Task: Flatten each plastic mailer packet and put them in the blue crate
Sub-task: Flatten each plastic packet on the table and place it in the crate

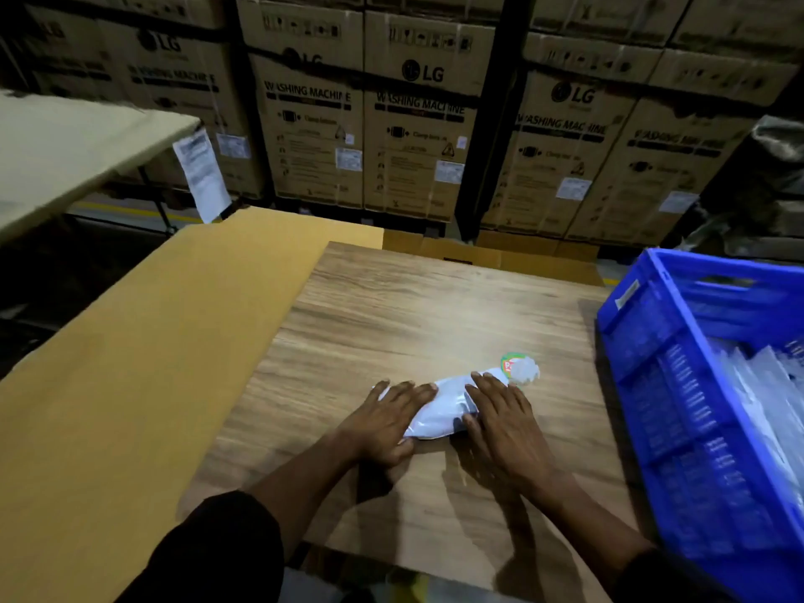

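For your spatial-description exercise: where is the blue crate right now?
In the head view, the blue crate stands at the right edge of the wooden table, right of the right hand pressing the mailer packet.

We see a dim warehouse: stacked washing-machine cartons [417,124] behind, wood-grain counter [413,306] in front, cardboard sheet [143,363] left, beige table [65,154] far left.
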`<state>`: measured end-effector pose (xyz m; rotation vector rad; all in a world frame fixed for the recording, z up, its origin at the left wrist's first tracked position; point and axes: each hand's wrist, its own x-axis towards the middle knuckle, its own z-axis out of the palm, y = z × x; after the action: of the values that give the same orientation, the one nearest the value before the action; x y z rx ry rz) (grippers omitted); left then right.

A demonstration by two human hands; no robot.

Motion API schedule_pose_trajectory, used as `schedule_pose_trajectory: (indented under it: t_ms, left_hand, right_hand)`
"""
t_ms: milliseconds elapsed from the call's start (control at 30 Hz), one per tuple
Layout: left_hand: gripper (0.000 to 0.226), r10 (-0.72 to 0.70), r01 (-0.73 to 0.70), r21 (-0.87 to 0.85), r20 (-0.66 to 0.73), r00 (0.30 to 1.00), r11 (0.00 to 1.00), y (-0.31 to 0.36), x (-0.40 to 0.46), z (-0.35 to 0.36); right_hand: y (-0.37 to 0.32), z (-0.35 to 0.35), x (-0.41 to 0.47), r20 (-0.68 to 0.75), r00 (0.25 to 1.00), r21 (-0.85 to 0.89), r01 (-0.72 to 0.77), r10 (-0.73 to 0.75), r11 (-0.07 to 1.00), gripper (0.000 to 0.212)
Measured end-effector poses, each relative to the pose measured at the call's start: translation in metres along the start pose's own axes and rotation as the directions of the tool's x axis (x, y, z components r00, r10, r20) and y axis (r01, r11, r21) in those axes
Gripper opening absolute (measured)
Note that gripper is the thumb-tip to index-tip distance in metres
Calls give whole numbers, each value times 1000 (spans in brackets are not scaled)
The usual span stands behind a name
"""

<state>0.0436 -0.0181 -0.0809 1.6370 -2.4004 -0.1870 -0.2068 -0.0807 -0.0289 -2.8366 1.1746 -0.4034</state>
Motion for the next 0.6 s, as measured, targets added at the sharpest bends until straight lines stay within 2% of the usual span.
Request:
schedule_pose_trajectory:
  t_ms: [133, 167, 233, 300, 367, 467, 600]
  left_hand:
    - [90, -48, 43, 36, 148, 988, 998, 22, 5, -5]
    - [90, -48, 38, 75, 133, 990, 996, 27, 6, -7]
    - [87, -41, 38, 154, 16, 999, 987, 38, 8, -13]
    - [74, -100, 121, 195, -114, 988, 973, 52, 10, -13]
    - [64, -183, 216, 164, -197, 963, 963, 67, 11, -6]
    - [61, -223, 248, 165, -154, 963, 955, 81, 9, 13]
    - [64, -355, 367, 115, -107, 929, 923, 83, 10, 19]
  right_hand:
    - [8, 4, -26, 62, 998, 27, -24, 22, 999, 57]
    - [8, 5, -29, 64, 998, 33, -28, 26, 999, 58]
    - [7, 2, -30, 60, 998, 45, -38, 35, 998, 58]
    - [6, -2, -27, 46, 998, 45, -35, 33, 998, 54]
    - [4, -4, -22, 59, 998, 13, -25, 24, 1000, 54]
    - [2, -1, -15, 139, 990, -24, -31, 34, 999, 59]
    - [4, 13, -11, 305, 952, 17, -51, 43, 999, 79]
